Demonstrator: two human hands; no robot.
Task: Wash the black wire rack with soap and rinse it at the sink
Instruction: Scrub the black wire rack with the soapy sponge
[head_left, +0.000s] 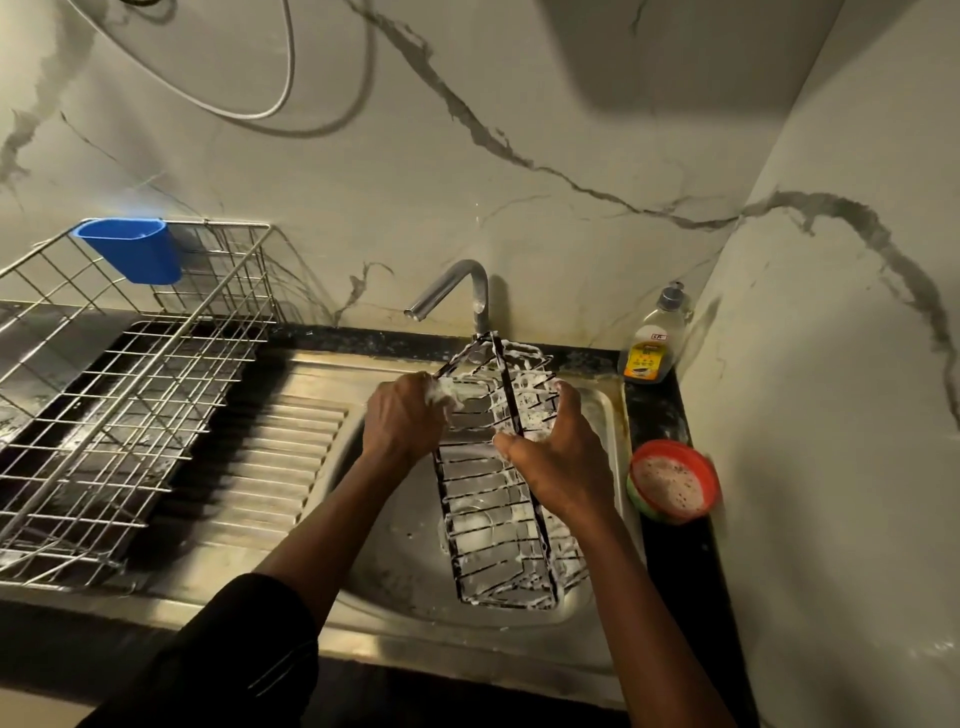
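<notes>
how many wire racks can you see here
2: the black wire rack, soapy, propped in the sink and held by the right hand; a silver dish rack on the drainboard at left. None looks hidden.

Wire basket is running off-frame at 9 o'clock; soap bottle label at 3 o'clock is showing illegibly small

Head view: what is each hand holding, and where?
Right hand grips the black wire rack mid-length, right side; left hand holds a foamy scrubber against its left edge.
</notes>
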